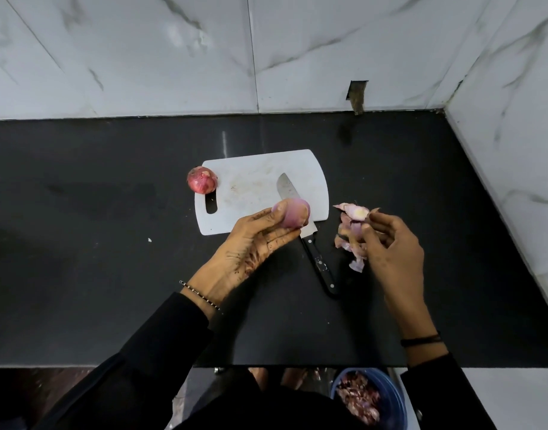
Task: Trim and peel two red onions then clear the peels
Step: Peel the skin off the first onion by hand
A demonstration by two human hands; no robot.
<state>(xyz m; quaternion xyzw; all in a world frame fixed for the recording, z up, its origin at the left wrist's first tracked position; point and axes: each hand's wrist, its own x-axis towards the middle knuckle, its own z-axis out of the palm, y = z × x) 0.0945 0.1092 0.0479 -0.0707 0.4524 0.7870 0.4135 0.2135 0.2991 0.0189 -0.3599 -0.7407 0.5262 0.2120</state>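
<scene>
Black stone countertop point(111, 274) with a white plastic cutting board point(251, 181) sitting in the middle, backed by marble-look wall tiles point(142, 57). Left hand point(251, 243) is curled around a mostly peeled red onion point(292, 214), thumb on top and fingers underneath, holding it just over the near edge of the board. Right hand point(390, 243) is off to the right of the board, fingertips pinched on a strip of onion peel point(356, 212), the other fingers loosely bent. More pale purple peels point(350, 243) are piled on the counter right under and beside that hand.

Second red onion point(202, 180), skin still on, sits at the left end of the board, next to the handle slot. A knife point(309, 243) lies diagonally, blade on the board and partly hidden behind the held onion, black handle out on the counter between the two hands. Down past the counter edge there's a blue bucket point(396, 401) full of onion scraps.
</scene>
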